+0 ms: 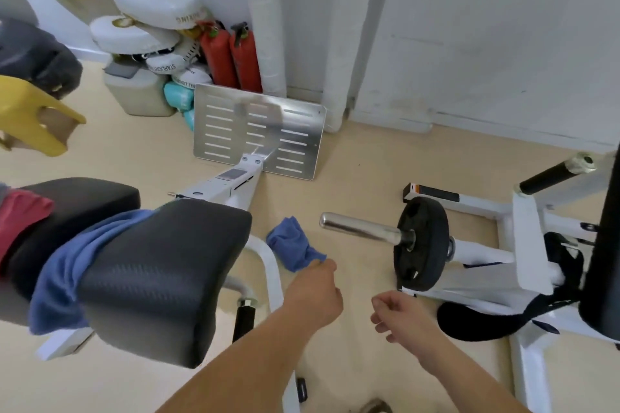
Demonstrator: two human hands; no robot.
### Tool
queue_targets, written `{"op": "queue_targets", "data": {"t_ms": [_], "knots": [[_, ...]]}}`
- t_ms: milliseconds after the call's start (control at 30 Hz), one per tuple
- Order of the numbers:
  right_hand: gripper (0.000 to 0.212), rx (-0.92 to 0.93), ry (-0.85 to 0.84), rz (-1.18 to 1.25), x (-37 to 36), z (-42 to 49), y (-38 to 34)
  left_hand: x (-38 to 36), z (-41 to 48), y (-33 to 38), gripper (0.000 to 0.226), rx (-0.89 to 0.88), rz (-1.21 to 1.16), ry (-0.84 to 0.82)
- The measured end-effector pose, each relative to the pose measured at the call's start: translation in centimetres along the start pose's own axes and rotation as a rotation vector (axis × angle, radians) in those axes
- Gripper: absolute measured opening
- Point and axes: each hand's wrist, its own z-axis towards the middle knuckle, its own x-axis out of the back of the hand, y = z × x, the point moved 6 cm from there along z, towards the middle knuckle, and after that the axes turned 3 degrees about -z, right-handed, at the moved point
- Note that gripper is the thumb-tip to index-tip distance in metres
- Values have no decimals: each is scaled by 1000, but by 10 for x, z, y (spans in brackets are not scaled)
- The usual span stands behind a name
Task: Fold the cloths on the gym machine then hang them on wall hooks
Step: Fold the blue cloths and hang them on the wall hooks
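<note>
My left hand (315,292) pinches a corner of a small blue cloth (292,245), which hangs crumpled beside the machine's white frame, above the floor. My right hand (399,315) hovers to its right with fingers loosely curled and holds nothing. A larger blue cloth (63,275) is draped over the gap between the black seat pads (161,278) of the gym machine at left. A red cloth (20,214) lies on the far left pad, partly cut off by the frame edge. No wall hooks are in view.
A steel footplate (258,131) leans ahead on the machine's white arm. A bar with a black weight plate (422,245) juts out at right from a white frame. Two red fire extinguishers (231,57) and stacked white pads (151,20) stand by the wall.
</note>
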Motion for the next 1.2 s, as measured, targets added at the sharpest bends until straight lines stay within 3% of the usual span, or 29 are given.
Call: {"op": "queue_targets", "data": {"t_ms": [300,567,700,833,900,1033,1200], "knots": [[15,31,18,131,-56,231,104,-197,192,-88,48,267,21,-21],[15,135,-4,-38,-104,389,154,-269,340,-212,45,251,97,94],[14,178,-14,-14,-96,413,147,-280,380,-264,69,343,157,68],[15,198,-32,22,-90,413,140,-276,398,-281,83,313,159,61],[14,184,-42,40,-94,415,138,-267,394,-281,73,276,124,133],[15,170,-41,47,-101,411,129,-239,369,-253,23,219,65,275],[21,93,21,162,-94,362,127,-210,299,-187,21,273,-264,496]]}}
